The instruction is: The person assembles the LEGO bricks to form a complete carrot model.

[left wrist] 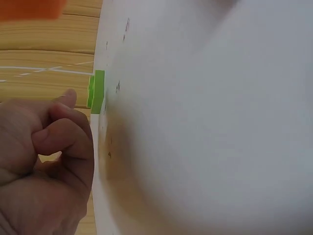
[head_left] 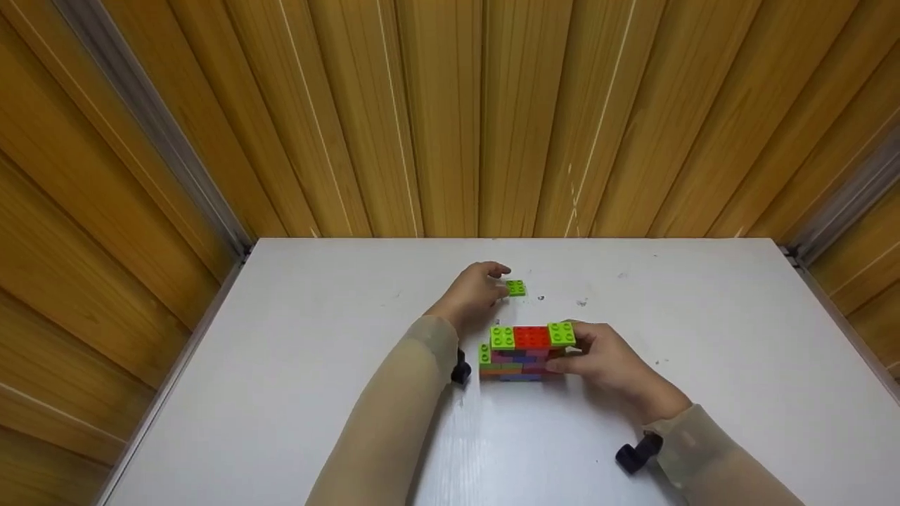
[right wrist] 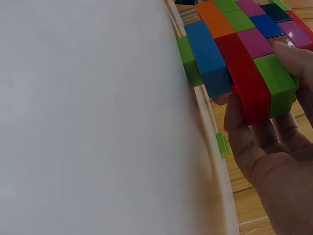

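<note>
A wall of stacked toy building bricks (head_left: pixel 520 362) stands on the table in the head view, its top row a red brick (head_left: pixel 531 337) between two lime-green ones. My right hand (head_left: pixel 608 362) grips its right end, thumb on the near face. In the right wrist view, fingers (right wrist: pixel 242 129) of that hand reach round the end by a dark red brick (right wrist: pixel 244 81). Behind the wall, my left hand (head_left: pixel 477 292) is beside a loose lime-green brick (head_left: pixel 517 288), thumb and forefinger apart. The left wrist view has bent fingers (left wrist: pixel 63 134) close to this green brick (left wrist: pixel 98 92).
The white table (head_left: pixel 281 393) has small dark marks behind the wall. Wood-look panels (head_left: pixel 450 119) rise at the table's back edge and along the sides. A black wrist mount (head_left: pixel 460 369) hangs by the left sleeve, another (head_left: pixel 638 453) by the right sleeve.
</note>
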Demonstrator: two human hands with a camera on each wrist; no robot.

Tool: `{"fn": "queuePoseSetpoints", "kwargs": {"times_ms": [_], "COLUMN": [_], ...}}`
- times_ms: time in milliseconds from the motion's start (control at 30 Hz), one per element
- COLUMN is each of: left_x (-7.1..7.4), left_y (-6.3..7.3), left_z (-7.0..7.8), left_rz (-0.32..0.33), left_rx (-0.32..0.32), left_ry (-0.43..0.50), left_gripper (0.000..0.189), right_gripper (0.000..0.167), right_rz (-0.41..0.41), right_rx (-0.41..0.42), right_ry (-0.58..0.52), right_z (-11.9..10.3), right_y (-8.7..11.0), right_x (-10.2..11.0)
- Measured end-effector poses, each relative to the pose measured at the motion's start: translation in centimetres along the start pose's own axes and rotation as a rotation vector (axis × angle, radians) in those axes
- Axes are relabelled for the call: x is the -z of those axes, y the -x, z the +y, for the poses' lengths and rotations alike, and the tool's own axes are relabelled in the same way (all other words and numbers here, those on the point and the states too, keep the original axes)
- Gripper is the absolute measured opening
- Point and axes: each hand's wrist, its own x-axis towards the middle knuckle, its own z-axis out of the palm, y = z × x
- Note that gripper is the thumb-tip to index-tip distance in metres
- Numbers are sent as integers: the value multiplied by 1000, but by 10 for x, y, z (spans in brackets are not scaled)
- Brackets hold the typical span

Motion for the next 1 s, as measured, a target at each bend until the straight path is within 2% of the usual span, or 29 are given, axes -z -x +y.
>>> {"fn": "queuePoseSetpoints", "kwargs": {"times_ms": [167, 400, 567, 667, 867, 1000], "left_x": [-2, -9, -10, -8, 3, 13], "left_y": [-4, -5, -2, 0, 1, 5], "left_z": [6, 10, 11, 12, 14, 17], "left_rz": [23, 35, 25, 19, -2, 4], "left_rx": [13, -3, 18, 11, 13, -55], "left_ry": [-51, -143, -156, -159, -107, -154], "left_gripper": [44, 44, 40, 39, 42, 39], "right_gripper": [44, 41, 41, 42, 42, 42], "right_rz": [-3, -5, -1, -7, -16, -14], "right_rx": [10, 46, 45, 44, 51, 52], "right_ry": [-4, 4, -6, -22, -50, -27], "right_z": [-2, -1, 0, 0, 2, 2], "right_y": [-1, -2, -1, 0, 0, -1], "right_x": [-2, -4, -4, -4, -3, -2]}}
